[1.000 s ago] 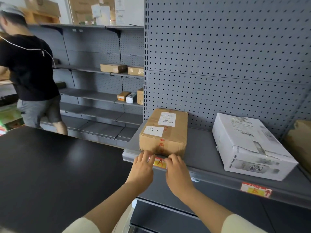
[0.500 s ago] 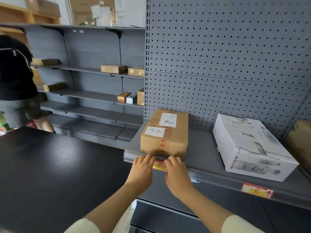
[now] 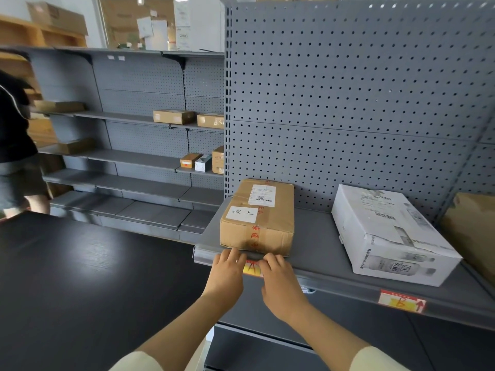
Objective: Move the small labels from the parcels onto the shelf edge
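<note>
A brown cardboard parcel [image 3: 258,218] lies on the grey shelf, with a white handwritten label [image 3: 242,213] and a printed shipping label [image 3: 262,195] on top. Below it, a small red and yellow label [image 3: 252,268] sits on the shelf edge [image 3: 334,283]. My left hand [image 3: 227,273] and my right hand [image 3: 280,283] press flat on that edge, fingertips on either side of the label, which they partly cover. A white parcel [image 3: 388,234] lies to the right, and a second red and yellow label [image 3: 401,301] is stuck on the edge below it.
A black table [image 3: 80,285] fills the lower left. A brown paper parcel [image 3: 474,231] lies at the far right of the shelf. Grey shelving behind holds several small boxes [image 3: 174,117]. A person in a black shirt [image 3: 13,145] stands at the far left.
Both hands have stayed on the shelf edge by the label, shifting only slightly. The person at the left has moved further out of view.
</note>
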A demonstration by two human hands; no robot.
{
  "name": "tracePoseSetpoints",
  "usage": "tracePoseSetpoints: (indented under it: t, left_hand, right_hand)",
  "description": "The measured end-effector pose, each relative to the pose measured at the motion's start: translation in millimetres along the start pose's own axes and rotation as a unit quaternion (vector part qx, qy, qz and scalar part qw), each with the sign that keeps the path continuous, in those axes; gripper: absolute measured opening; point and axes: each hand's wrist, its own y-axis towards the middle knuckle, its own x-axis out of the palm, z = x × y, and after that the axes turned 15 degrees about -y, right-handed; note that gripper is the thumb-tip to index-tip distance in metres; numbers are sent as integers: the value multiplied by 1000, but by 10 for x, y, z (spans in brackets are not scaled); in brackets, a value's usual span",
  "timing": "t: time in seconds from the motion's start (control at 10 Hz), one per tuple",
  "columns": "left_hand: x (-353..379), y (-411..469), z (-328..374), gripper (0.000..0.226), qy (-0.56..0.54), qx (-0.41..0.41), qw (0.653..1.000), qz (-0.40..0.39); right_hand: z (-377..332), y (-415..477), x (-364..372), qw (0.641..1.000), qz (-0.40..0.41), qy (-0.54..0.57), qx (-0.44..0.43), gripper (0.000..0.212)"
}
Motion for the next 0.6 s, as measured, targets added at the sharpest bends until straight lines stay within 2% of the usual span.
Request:
tracePoseSetpoints:
  t: [0.2, 0.4, 0.6]
  left_hand:
    - [-65, 91, 86, 37, 30, -25, 998, -42]
    - [-297, 242, 124, 34, 33, -31, 994, -102]
    - [-424, 501, 553, 33, -24, 43, 998, -41]
  right_hand:
    - [-1, -50, -61, 1000, -22, 2, 0, 51]
    - [56, -234, -124, 999, -42, 8, -17, 46]
    - [361, -433, -454, 994, -13, 109, 19, 35]
